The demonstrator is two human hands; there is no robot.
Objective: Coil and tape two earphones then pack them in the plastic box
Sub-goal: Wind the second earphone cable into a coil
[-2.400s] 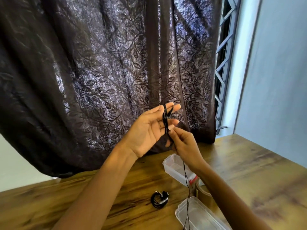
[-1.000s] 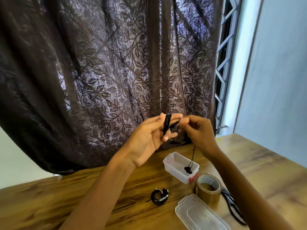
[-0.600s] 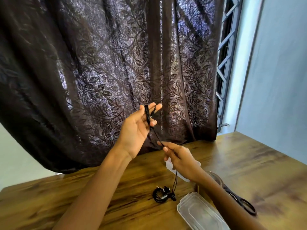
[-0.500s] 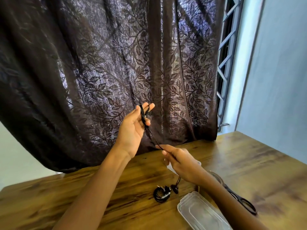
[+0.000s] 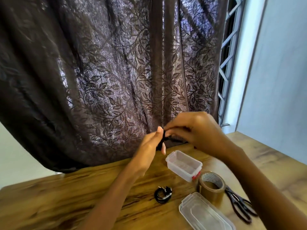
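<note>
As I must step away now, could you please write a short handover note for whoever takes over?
Left hand: fingers straight, second earphone wound round them. Right hand: pinches that cable's end.
Done: First earphone lies coiled on the table.
The plastic box is open, no earphone inside; its lid lies beside the tape roll and scissors.
Left to do: finish coiling, tape, pack both, close.
</note>
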